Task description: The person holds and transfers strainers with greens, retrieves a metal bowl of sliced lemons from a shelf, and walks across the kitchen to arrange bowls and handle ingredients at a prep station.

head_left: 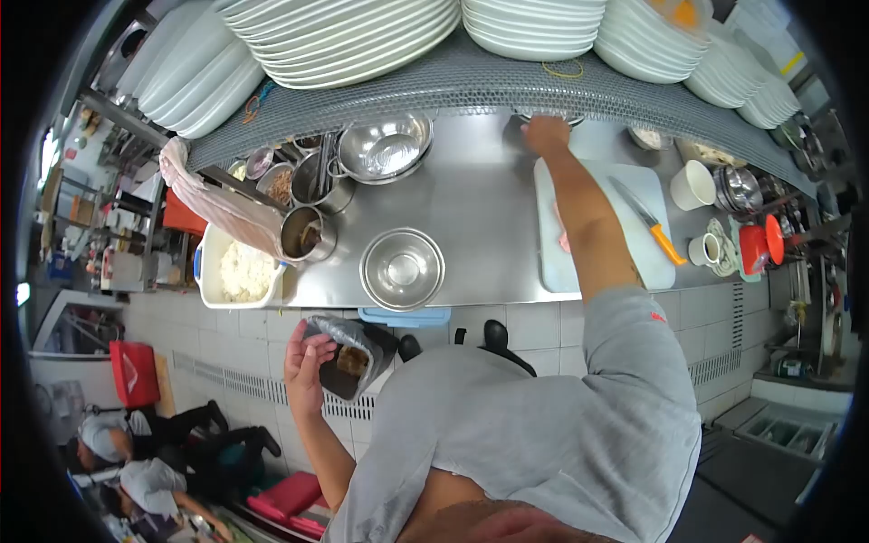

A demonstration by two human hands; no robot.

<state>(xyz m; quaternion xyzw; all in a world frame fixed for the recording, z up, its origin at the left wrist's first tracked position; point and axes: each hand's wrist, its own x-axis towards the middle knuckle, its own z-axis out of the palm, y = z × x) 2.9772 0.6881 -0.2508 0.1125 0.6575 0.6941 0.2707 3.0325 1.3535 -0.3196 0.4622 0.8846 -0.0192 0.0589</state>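
Note:
My left hand (pixel 310 360) is in front of the counter, fingers closed on the rim of a dark plastic-lined bin (pixel 376 344). Brown scraps (pixel 351 361) lie inside it. Stretched across the counter, my right hand (pixel 548 134) is curled at the rim of a metal bowl (pixel 577 120) half hidden under the shelf; what its fingers hold is hidden. Beneath my right forearm lies a white cutting board (pixel 554 262) with a strip of pink meat (pixel 563 237). An orange-handled knife (pixel 668 244) rests on the board's right side. A steel bowl (pixel 402 269) sits near the front edge.
A wire shelf (pixel 453 86) stacked with white plates (pixel 534 27) hangs low over the counter's back. At left are steel pots (pixel 308 233), a colander (pixel 385 145) and a tub (pixel 210 290) of white shreds. White cups (pixel 692 185) stand at right. Other people (pixel 149 489) are behind, lower left.

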